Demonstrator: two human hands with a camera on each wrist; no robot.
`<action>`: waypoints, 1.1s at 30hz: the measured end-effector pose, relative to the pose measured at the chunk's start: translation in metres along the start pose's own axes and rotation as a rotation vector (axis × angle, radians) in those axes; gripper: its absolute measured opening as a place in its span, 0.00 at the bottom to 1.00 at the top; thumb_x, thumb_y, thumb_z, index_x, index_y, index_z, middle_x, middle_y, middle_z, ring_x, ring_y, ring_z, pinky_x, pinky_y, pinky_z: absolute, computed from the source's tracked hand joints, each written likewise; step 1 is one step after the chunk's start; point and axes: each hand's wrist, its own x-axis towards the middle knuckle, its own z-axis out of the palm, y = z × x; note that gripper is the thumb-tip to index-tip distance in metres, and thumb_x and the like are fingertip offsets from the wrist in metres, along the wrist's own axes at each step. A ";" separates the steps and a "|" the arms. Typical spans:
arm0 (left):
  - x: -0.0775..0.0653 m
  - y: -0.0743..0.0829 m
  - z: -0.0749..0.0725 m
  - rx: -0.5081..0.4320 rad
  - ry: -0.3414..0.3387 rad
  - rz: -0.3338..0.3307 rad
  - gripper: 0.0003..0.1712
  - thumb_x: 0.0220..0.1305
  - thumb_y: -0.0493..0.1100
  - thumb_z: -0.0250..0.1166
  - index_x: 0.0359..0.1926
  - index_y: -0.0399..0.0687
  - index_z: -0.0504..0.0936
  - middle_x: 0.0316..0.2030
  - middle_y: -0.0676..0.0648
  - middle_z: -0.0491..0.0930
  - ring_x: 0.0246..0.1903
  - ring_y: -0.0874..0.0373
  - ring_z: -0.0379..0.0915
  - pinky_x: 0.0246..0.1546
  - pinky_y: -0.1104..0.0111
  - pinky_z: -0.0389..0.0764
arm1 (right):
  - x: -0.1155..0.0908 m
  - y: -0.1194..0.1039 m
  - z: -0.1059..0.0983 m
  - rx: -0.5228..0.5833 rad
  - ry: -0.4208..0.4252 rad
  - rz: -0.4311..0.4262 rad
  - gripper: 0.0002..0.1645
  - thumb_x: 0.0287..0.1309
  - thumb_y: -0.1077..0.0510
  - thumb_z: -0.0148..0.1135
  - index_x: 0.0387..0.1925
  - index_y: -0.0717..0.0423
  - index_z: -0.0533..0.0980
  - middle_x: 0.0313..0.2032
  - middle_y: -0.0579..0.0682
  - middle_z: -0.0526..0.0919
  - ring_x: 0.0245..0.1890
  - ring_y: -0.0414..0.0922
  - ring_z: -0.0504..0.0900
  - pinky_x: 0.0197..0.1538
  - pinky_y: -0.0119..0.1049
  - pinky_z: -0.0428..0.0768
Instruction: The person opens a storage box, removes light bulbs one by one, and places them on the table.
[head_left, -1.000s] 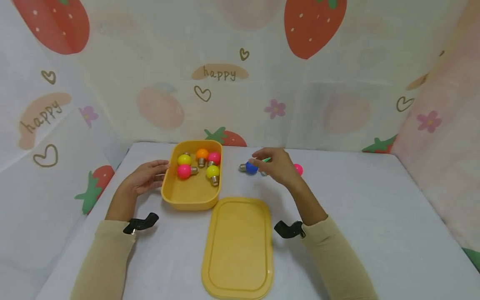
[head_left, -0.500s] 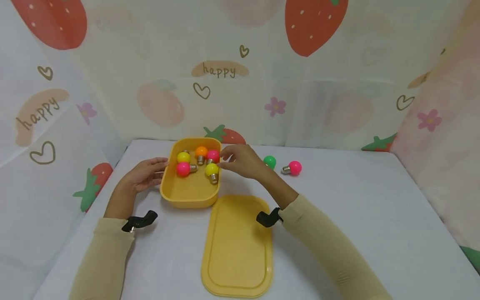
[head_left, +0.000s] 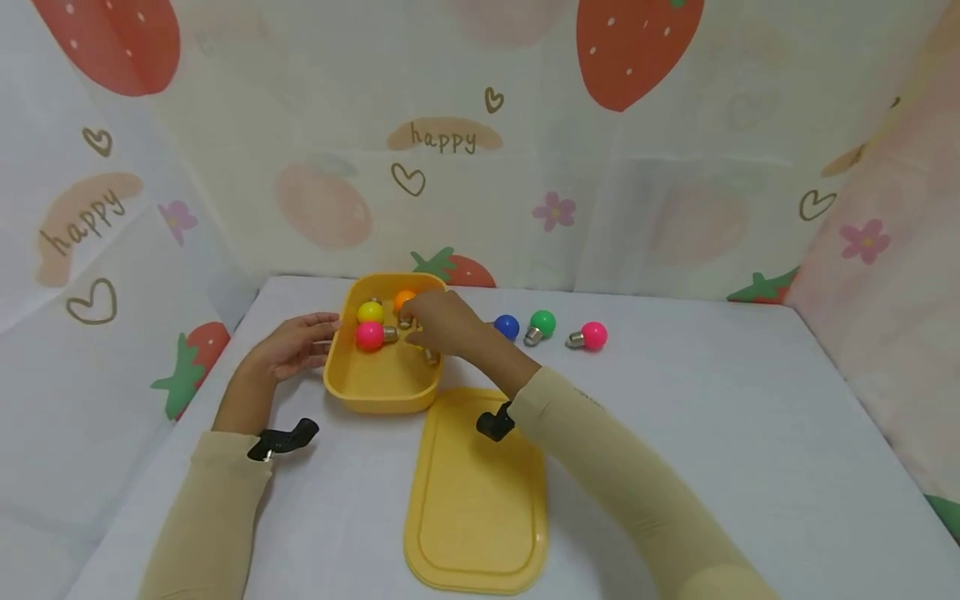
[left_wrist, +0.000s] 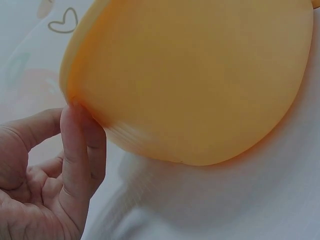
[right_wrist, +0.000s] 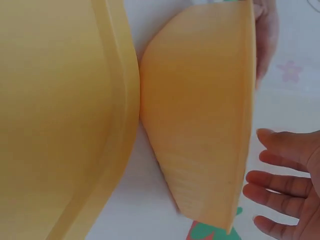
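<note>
A yellow box (head_left: 382, 404) holds several small round light bulbs: a yellow bulb (head_left: 370, 313), a pink bulb (head_left: 369, 336) and an orange bulb (head_left: 404, 302), others partly hidden by my right hand. My left hand (head_left: 300, 346) touches the box's left side; in the left wrist view its fingertips (left_wrist: 75, 112) meet the wall near the rim. Over the box's right part my right hand (head_left: 450, 325) reaches in, fingers pointing left. The right wrist view shows those fingers (right_wrist: 280, 185) spread, with nothing between them.
To the right of the box lie a blue bulb (head_left: 507, 327), a green bulb (head_left: 542, 326) and a pink bulb on the white table (head_left: 720, 400). A yellow lid (head_left: 476, 500) lies flat in front, its far end close to the box. Patterned cloth walls (head_left: 637, 217) stand around.
My right hand has moved left from beside the blue and green bulbs, past the box's right edge, to above the bulbs inside. My left hand stays at the box.
</note>
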 end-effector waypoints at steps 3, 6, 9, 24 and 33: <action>0.003 0.000 -0.002 0.001 0.002 0.001 0.31 0.73 0.50 0.63 0.69 0.43 0.64 0.42 0.53 0.81 0.38 0.59 0.78 0.43 0.71 0.85 | 0.009 -0.001 0.004 -0.060 -0.014 -0.008 0.21 0.64 0.51 0.70 0.57 0.50 0.82 0.50 0.46 0.85 0.43 0.41 0.78 0.53 0.34 0.79; 0.004 -0.002 -0.002 -0.007 0.004 -0.001 0.32 0.73 0.50 0.63 0.70 0.43 0.63 0.43 0.53 0.81 0.38 0.60 0.79 0.43 0.71 0.85 | 0.013 -0.002 0.007 -0.144 -0.007 -0.033 0.20 0.64 0.53 0.70 0.56 0.50 0.82 0.48 0.45 0.86 0.44 0.41 0.78 0.58 0.38 0.77; 0.004 -0.001 -0.002 -0.008 0.002 -0.005 0.33 0.73 0.50 0.63 0.71 0.43 0.63 0.43 0.53 0.81 0.39 0.60 0.79 0.44 0.71 0.85 | 0.015 -0.003 0.011 -0.225 -0.008 -0.035 0.18 0.66 0.55 0.68 0.56 0.49 0.82 0.46 0.43 0.86 0.43 0.42 0.78 0.61 0.43 0.76; 0.001 -0.001 0.000 -0.015 0.019 0.003 0.27 0.74 0.49 0.62 0.67 0.45 0.66 0.42 0.54 0.82 0.38 0.59 0.81 0.43 0.70 0.85 | 0.016 -0.004 0.024 -0.327 -0.077 0.005 0.24 0.58 0.58 0.74 0.57 0.49 0.80 0.40 0.43 0.84 0.41 0.45 0.78 0.61 0.51 0.74; 0.004 -0.001 -0.001 -0.012 0.004 0.008 0.25 0.74 0.48 0.62 0.65 0.46 0.67 0.42 0.53 0.82 0.38 0.60 0.80 0.43 0.70 0.85 | 0.012 -0.007 0.021 -0.347 -0.086 -0.006 0.21 0.61 0.56 0.73 0.54 0.51 0.79 0.40 0.44 0.83 0.42 0.45 0.78 0.61 0.51 0.75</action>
